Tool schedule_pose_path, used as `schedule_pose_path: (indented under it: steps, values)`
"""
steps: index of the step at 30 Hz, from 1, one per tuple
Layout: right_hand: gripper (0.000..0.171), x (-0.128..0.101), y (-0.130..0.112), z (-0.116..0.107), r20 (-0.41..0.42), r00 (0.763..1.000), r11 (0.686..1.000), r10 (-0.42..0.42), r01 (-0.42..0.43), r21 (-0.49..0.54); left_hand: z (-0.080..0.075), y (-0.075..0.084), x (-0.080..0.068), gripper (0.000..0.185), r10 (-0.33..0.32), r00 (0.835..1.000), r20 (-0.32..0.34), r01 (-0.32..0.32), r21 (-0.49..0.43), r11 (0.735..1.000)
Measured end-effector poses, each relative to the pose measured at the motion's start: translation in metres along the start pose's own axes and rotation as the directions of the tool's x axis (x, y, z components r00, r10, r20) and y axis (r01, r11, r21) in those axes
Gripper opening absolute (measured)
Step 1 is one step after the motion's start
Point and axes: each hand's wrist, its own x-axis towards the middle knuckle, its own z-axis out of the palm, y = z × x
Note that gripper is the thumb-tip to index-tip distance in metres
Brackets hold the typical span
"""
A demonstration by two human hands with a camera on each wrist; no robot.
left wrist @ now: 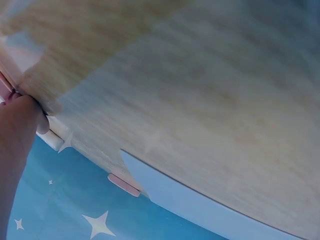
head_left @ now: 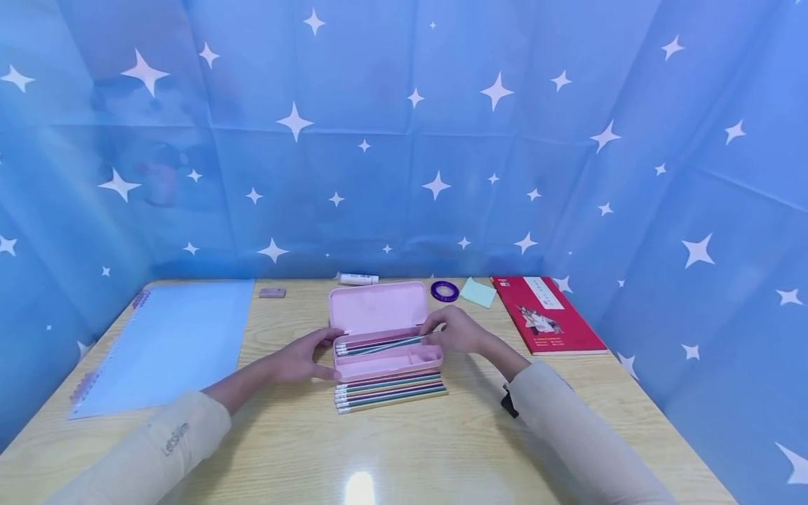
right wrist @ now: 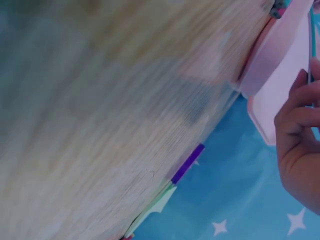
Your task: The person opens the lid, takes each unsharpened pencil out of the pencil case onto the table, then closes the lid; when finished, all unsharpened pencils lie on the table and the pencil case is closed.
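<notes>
Pink inside, a pencil case (head_left: 379, 362) is set open near the middle of the wood-grained table (head_left: 284, 449), its lid (head_left: 379, 307) folded back toward the star-patterned blue curtain (head_left: 379, 70). Its left end is held by the left hand (head_left: 299, 358), the thumb laid at the near corner and the fingers at the far one. A teal pencil (head_left: 391, 344) is pinched in a narrow grip by the right hand (head_left: 459, 331) over the case's right end; its length is stretched across the case beside other pencils (head_left: 372, 343). Just in front, more pencils are lined up in a row (head_left: 391, 390). Farther left, a pale sheet (head_left: 173, 344) and an eraser (head_left: 272, 292) are seen; behind the case, a white tube (head_left: 358, 279); to the right, a purple ring (head_left: 445, 299), green paper notes (head_left: 477, 292) and a red book (head_left: 549, 315).
</notes>
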Motion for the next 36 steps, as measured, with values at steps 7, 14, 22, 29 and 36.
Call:
schedule_pose_path:
  steps: [7, 14, 22, 29, 36]
  values:
    - [0.010, -0.010, -0.006, 0.001, -0.058, 0.994, 0.987, 0.095, -0.086, 0.133, 0.001, 0.000, 0.000, 0.086, -0.011, 1.000, 0.002, 0.011, -0.019, 1.000]
    - [0.014, -0.019, -0.014, 0.000, -0.149, 0.983, 0.974, 0.109, -0.075, 0.213, 0.001, -0.001, 0.001, 0.086, -0.008, 1.000, -0.003, 0.008, -0.011, 1.000]
    - [0.017, -0.033, -0.024, -0.002, -0.174, 0.979, 0.957, 0.105, -0.052, 0.285, 0.000, -0.001, -0.001, 0.086, -0.005, 1.000, -0.011, 0.005, -0.002, 1.000]
    - [0.020, -0.049, -0.033, -0.001, -0.120, 0.990, 0.941, 0.081, -0.037, 0.335, -0.001, -0.001, 0.000, 0.088, -0.002, 1.000, -0.003, 0.002, 0.011, 1.000]
    - [0.019, -0.063, -0.045, 0.003, -0.063, 0.993, 0.932, 0.099, -0.070, 0.357, -0.001, -0.002, 0.000, 0.088, -0.001, 1.000, -0.004, 0.001, 0.006, 1.000]
